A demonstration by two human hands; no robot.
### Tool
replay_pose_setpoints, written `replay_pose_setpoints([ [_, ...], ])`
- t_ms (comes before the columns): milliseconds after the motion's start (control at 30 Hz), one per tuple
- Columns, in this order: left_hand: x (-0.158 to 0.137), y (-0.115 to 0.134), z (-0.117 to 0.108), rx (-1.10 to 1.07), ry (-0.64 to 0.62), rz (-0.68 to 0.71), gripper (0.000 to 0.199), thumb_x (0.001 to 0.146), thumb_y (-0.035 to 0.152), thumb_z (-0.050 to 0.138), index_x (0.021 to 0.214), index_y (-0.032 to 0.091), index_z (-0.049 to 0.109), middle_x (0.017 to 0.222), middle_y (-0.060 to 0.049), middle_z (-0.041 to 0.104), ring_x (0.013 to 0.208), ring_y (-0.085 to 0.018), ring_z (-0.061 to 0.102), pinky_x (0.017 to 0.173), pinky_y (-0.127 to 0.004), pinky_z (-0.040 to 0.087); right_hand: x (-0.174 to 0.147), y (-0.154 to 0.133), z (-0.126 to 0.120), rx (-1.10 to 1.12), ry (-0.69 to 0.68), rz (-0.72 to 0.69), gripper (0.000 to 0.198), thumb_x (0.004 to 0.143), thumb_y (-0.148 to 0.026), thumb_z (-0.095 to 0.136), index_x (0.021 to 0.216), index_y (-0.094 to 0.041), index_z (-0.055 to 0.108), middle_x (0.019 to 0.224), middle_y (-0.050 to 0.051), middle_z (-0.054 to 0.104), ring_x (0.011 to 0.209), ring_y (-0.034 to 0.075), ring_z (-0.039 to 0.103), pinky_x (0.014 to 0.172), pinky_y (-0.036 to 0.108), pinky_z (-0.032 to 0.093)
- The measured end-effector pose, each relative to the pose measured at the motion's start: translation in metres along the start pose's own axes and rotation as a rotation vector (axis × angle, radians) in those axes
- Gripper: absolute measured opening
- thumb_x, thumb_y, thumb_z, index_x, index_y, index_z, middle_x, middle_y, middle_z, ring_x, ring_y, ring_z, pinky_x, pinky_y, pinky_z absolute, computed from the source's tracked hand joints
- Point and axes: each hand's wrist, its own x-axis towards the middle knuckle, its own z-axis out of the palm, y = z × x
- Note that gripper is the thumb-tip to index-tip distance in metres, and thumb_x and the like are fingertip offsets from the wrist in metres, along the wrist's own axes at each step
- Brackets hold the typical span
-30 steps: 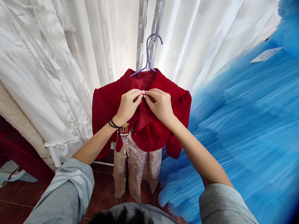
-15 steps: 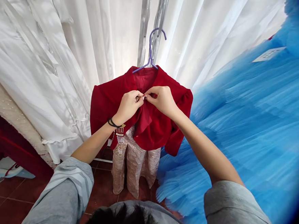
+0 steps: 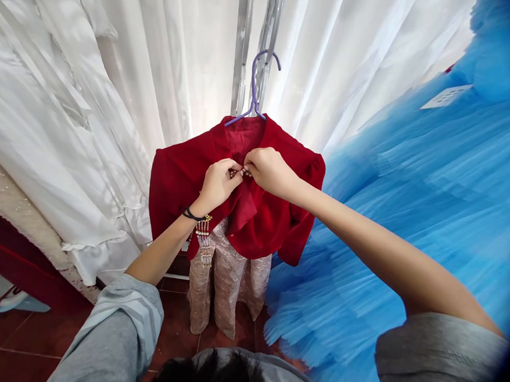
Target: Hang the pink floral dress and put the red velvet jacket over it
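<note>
A dark red cropped jacket (image 3: 182,168) hangs on a purple hanger (image 3: 254,83) in front of me. At its front opening, just below the collar, my left hand (image 3: 219,182) and my right hand (image 3: 269,167) meet with closed fingers. Both pinch a small beaded ornament (image 3: 246,172), partly hidden by the fingertips. Below my left wrist a gold and pearly beaded tassel (image 3: 203,234) dangles against the jacket. Pale pink patterned trousers (image 3: 226,288) hang beneath the jacket.
White gowns and drapes (image 3: 111,117) hang to the left and behind. A full blue tulle dress (image 3: 393,212) fills the right side, with a white tag (image 3: 447,97) on it. A metal stand (image 3: 243,39) rises behind the hanger. Red tiles (image 3: 176,325) cover the floor.
My right elbow has swung outward to the right and the right hand has turned, its fingers curling more. Both hands stay at the jacket front, and the view has shifted slightly.
</note>
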Motion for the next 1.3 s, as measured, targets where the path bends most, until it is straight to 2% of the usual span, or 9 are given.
replay_pose_setpoints([
  [167, 0.001, 0.003, 0.001, 0.072, 0.006, -0.012, 0.006, 0.074, 0.014, 0.059, 0.071, 0.017, 0.062, 0.072, -0.001, 0.062, 0.063, -0.013, 0.051, 0.061, -0.026, 0.037, 0.005, 0.001, -0.003, -0.038, -0.039, 0.009, 0.022, 0.081, 0.0, 0.05, 0.08, -0.011, 0.069, 0.086, 0.015, 0.07, 0.075, 0.024, 0.062, 0.062, 0.032, 0.039],
  [300, 0.002, 0.005, 0.001, 0.093, 0.002, -0.033, 0.006, 0.074, 0.014, 0.062, 0.07, 0.018, 0.061, 0.068, 0.0, 0.061, 0.063, -0.014, 0.052, 0.062, -0.026, 0.038, 0.016, 0.006, -0.009, -0.032, -0.081, -0.048, 0.018, 0.072, 0.002, 0.061, 0.066, -0.014, 0.069, 0.067, 0.01, 0.067, 0.066, 0.021, 0.06, 0.06, 0.031, 0.04],
  [400, 0.001, 0.008, -0.001, 0.093, -0.021, -0.031, 0.005, 0.075, 0.014, 0.062, 0.072, 0.018, 0.062, 0.068, 0.0, 0.061, 0.061, -0.013, 0.051, 0.062, -0.026, 0.039, 0.025, 0.015, -0.014, 0.126, -0.113, -0.121, 0.025, 0.064, 0.004, 0.066, 0.049, -0.016, 0.062, 0.05, 0.002, 0.059, 0.056, 0.016, 0.057, 0.056, 0.029, 0.041],
  [533, 0.0, 0.012, -0.004, 0.094, -0.07, -0.03, 0.003, 0.079, 0.018, 0.061, 0.078, 0.017, 0.064, 0.067, 0.001, 0.058, 0.054, -0.011, 0.047, 0.059, -0.026, 0.037, 0.034, 0.034, -0.014, 0.445, -0.095, -0.106, 0.024, 0.056, -0.004, 0.077, 0.045, -0.019, 0.062, 0.042, -0.003, 0.054, 0.051, 0.014, 0.057, 0.051, 0.027, 0.045],
  [700, 0.0, 0.015, -0.002, 0.027, -0.085, -0.054, 0.005, 0.078, 0.013, 0.06, 0.074, 0.017, 0.059, 0.074, 0.0, 0.059, 0.057, -0.01, 0.05, 0.059, -0.026, 0.039, 0.037, 0.039, -0.012, 0.546, -0.164, -0.075, 0.02, 0.052, -0.006, 0.079, 0.049, -0.02, 0.066, 0.045, -0.004, 0.058, 0.05, 0.014, 0.059, 0.047, 0.026, 0.049],
  [900, -0.008, 0.022, 0.004, 0.019, -0.017, -0.129, 0.008, 0.079, 0.011, 0.061, 0.074, 0.017, 0.057, 0.076, 0.0, 0.057, 0.058, -0.009, 0.051, 0.06, -0.025, 0.04, 0.03, 0.022, -0.02, 0.474, -0.341, 0.014, 0.023, 0.064, 0.001, 0.068, 0.053, -0.018, 0.066, 0.049, -0.003, 0.062, 0.045, 0.013, 0.058, 0.047, 0.026, 0.048],
  [1000, -0.012, 0.021, 0.009, 0.019, 0.053, -0.141, 0.009, 0.08, 0.011, 0.061, 0.075, 0.016, 0.055, 0.08, 0.0, 0.057, 0.058, -0.009, 0.052, 0.06, -0.025, 0.041, 0.025, 0.021, -0.025, 0.42, -0.336, 0.02, 0.021, 0.069, 0.002, 0.063, 0.059, -0.016, 0.068, 0.052, -0.002, 0.064, 0.046, 0.012, 0.059, 0.049, 0.025, 0.047],
  [1133, -0.015, 0.013, 0.016, -0.11, 0.088, -0.112, 0.008, 0.081, 0.01, 0.058, 0.076, 0.016, 0.055, 0.086, -0.001, 0.057, 0.061, -0.008, 0.056, 0.06, -0.023, 0.045, 0.017, 0.029, -0.03, 0.372, -0.347, -0.109, 0.014, 0.074, -0.008, 0.067, 0.081, -0.015, 0.075, 0.071, 0.001, 0.073, 0.064, 0.013, 0.066, 0.06, 0.024, 0.05],
  [1300, -0.014, 0.011, 0.017, -0.149, 0.127, -0.041, 0.008, 0.079, 0.009, 0.059, 0.075, 0.016, 0.058, 0.084, -0.001, 0.058, 0.061, -0.007, 0.054, 0.058, -0.02, 0.044, 0.006, 0.036, -0.027, 0.37, -0.209, -0.183, 0.014, 0.073, -0.014, 0.068, 0.084, -0.016, 0.077, 0.079, 0.001, 0.075, 0.071, 0.014, 0.066, 0.066, 0.024, 0.05],
])
